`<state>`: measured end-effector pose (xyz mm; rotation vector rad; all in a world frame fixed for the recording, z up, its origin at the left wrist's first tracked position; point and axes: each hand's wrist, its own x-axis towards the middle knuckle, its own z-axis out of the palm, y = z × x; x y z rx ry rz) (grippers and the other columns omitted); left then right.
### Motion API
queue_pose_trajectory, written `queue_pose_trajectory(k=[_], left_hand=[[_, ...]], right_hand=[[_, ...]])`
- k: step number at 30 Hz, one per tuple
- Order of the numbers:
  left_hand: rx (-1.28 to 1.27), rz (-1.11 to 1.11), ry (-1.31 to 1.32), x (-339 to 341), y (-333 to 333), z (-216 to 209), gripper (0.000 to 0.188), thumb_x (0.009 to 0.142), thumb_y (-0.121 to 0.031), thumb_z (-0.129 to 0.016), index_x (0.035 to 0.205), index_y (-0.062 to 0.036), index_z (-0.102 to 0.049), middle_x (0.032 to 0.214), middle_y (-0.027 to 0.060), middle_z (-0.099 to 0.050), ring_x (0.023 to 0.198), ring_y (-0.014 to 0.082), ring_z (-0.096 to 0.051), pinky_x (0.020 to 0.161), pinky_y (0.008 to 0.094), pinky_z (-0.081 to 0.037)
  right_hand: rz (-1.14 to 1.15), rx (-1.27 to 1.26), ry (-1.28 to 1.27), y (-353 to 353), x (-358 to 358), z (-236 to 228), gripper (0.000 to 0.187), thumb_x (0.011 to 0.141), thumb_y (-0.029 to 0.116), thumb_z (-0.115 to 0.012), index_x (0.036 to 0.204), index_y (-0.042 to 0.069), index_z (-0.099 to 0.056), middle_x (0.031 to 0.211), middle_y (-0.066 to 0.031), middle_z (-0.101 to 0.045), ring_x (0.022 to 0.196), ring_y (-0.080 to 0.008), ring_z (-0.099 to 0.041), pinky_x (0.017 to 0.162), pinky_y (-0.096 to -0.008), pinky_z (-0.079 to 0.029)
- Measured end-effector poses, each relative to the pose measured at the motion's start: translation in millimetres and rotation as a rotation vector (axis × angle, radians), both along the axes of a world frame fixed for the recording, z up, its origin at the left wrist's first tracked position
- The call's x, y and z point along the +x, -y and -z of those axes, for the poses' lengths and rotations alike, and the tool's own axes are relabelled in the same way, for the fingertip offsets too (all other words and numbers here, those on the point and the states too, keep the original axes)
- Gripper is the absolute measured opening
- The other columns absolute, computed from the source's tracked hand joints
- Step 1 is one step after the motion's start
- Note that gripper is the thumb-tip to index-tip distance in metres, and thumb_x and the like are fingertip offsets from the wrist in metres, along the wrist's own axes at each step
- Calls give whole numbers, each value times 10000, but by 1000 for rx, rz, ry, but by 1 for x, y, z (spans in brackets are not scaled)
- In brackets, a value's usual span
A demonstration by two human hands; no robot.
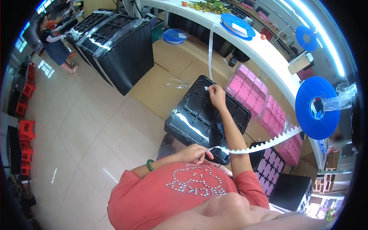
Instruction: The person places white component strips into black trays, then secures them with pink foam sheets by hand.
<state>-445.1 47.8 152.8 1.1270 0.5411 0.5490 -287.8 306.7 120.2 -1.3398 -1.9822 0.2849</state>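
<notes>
A black plastic tray [188, 111] with moulded compartments lies tilted in front of my body. My right hand [217, 96] is over its far part, fingers pinched together at a small white piece [207, 88] that looks like a label. Close to my chest, by the tray's near edge, my left hand [196, 154] is closed with its fingers curled on the end of a white strip [264, 145] with a notched edge. That strip runs right, passing over my right forearm, to a large blue reel [304, 103]. A green bangle [149, 165] circles my left wrist.
Stacked black trays [122, 50] stand at the far left. Pink trays [245, 90] lie beyond my right arm. A curved white table [274, 51] bears another blue reel [234, 31] and fruit. A second white strip [210, 50] hangs from it. Another person [55, 46] stands far left.
</notes>
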Motion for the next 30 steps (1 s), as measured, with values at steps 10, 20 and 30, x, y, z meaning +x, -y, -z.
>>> queue_pose_trajectory(k=[10,20,30], left_hand=[[124,431,15,87,-35,-3,382,990,-174,-359,1085,17,-675,567,8,-560,530,77,-495,555,250,-400],[782,729,-168,155,-23,8,739,955,-384,-583,1490,35,-293,1329,301,-549,1201,365,-586,1035,363,-439],[44,375,-66,25,-58,-1,489,1007,-237,-562,1415,14,-463,1325,154,-613,1207,198,-588,1017,310,-460]], right_hand=[[546,-404,-240,305,205,-46,127,918,109,-619,848,4,-628,735,11,-592,723,-74,-535,682,-270,-442],[662,52,-4,336,178,-148,82,833,-3,-712,914,-15,-701,887,-93,-699,781,-169,-647,720,-292,-498],[394,55,423,-9,289,20,159,805,78,-647,955,44,-685,948,-142,-677,904,-337,-668,785,-412,-546]])
